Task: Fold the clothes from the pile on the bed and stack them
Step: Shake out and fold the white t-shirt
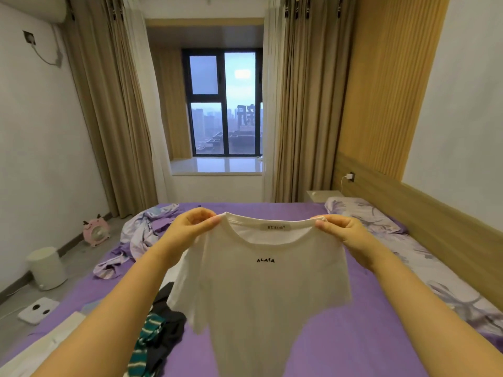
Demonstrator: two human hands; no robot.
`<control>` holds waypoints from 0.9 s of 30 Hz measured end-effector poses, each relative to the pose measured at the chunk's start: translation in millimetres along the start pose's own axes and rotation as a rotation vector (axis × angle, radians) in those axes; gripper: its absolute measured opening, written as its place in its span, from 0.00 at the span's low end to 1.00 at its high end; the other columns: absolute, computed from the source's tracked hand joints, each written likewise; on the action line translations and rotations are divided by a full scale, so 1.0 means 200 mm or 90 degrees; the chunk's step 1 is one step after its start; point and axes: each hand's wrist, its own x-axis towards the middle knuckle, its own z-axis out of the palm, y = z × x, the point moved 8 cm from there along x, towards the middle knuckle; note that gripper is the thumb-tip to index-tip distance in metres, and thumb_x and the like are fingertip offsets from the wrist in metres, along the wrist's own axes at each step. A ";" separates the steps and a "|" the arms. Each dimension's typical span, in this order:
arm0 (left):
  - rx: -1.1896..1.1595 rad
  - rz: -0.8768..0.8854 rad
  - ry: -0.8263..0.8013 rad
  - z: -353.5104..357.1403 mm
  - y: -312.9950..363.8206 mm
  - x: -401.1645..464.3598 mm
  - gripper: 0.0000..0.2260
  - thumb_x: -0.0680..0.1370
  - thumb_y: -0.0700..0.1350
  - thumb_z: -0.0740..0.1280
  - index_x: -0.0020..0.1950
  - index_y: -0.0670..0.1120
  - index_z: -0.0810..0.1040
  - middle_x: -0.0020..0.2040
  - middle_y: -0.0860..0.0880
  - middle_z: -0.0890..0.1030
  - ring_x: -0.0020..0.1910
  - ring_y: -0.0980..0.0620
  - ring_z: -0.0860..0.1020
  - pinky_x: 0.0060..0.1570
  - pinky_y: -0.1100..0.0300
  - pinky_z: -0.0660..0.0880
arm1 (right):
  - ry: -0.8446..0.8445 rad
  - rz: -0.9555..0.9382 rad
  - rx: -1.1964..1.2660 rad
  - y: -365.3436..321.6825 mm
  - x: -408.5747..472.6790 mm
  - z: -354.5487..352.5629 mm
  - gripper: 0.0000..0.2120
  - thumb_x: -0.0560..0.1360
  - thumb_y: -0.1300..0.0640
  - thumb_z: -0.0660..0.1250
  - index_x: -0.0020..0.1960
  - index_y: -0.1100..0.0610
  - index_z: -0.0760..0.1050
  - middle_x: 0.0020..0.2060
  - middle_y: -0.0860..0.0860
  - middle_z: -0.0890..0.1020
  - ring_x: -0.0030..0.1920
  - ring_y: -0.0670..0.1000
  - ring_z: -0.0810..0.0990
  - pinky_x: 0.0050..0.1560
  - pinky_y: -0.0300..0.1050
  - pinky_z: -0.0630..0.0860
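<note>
Two hands hold up a white T-shirt [255,289] above the purple bed [340,336].
Left hand [190,227] and right hand [345,235] each pinch its shoulders; chest print reads "ALAIA", neck label blurred.

Purple bed with clothes and bedding on it, grey floor to its left.

I see the bed [340,336] in a purple sheet; on it lie a dark pile of clothes [160,330] with a green-striped piece at lower left, a crumpled floral quilt [141,235] at the far left, and a floral pillow [364,216] by the headboard. On the floor [81,257] I see a white bin [47,268], a pink fan [95,232] and a white scale [38,310].
</note>
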 end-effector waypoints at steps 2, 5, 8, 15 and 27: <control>0.035 -0.005 0.052 0.03 0.00 0.03 0.10 0.75 0.55 0.68 0.47 0.50 0.80 0.40 0.55 0.81 0.42 0.55 0.78 0.42 0.61 0.74 | 0.044 -0.036 -0.077 -0.01 0.02 -0.02 0.06 0.74 0.49 0.69 0.49 0.48 0.83 0.44 0.43 0.85 0.46 0.38 0.81 0.46 0.31 0.75; 0.147 -0.008 0.120 0.07 -0.02 0.07 0.12 0.79 0.54 0.64 0.49 0.46 0.77 0.42 0.51 0.78 0.40 0.54 0.74 0.39 0.61 0.71 | 0.108 -0.086 -0.195 0.00 0.06 -0.05 0.07 0.76 0.50 0.68 0.42 0.51 0.80 0.35 0.43 0.81 0.34 0.36 0.76 0.37 0.29 0.71; 0.189 -0.007 0.129 0.07 -0.05 0.07 0.14 0.78 0.55 0.65 0.47 0.44 0.78 0.41 0.50 0.78 0.38 0.55 0.73 0.37 0.63 0.69 | 0.116 -0.044 -0.215 0.08 0.08 -0.10 0.20 0.73 0.44 0.70 0.32 0.57 0.70 0.26 0.45 0.69 0.27 0.43 0.66 0.31 0.39 0.64; 0.187 -0.179 -0.079 0.12 -0.34 0.04 0.22 0.71 0.63 0.69 0.41 0.43 0.77 0.35 0.44 0.72 0.35 0.49 0.70 0.38 0.57 0.67 | -0.114 0.179 -0.231 0.42 0.06 0.01 0.19 0.72 0.39 0.68 0.32 0.52 0.70 0.29 0.47 0.69 0.31 0.45 0.68 0.36 0.40 0.65; 0.145 -0.350 -0.193 0.27 -1.28 0.14 0.12 0.79 0.50 0.66 0.39 0.44 0.77 0.36 0.46 0.74 0.37 0.50 0.71 0.40 0.57 0.66 | -0.301 0.438 -0.242 1.16 0.13 0.28 0.10 0.73 0.54 0.72 0.42 0.60 0.77 0.34 0.51 0.78 0.34 0.49 0.76 0.37 0.42 0.71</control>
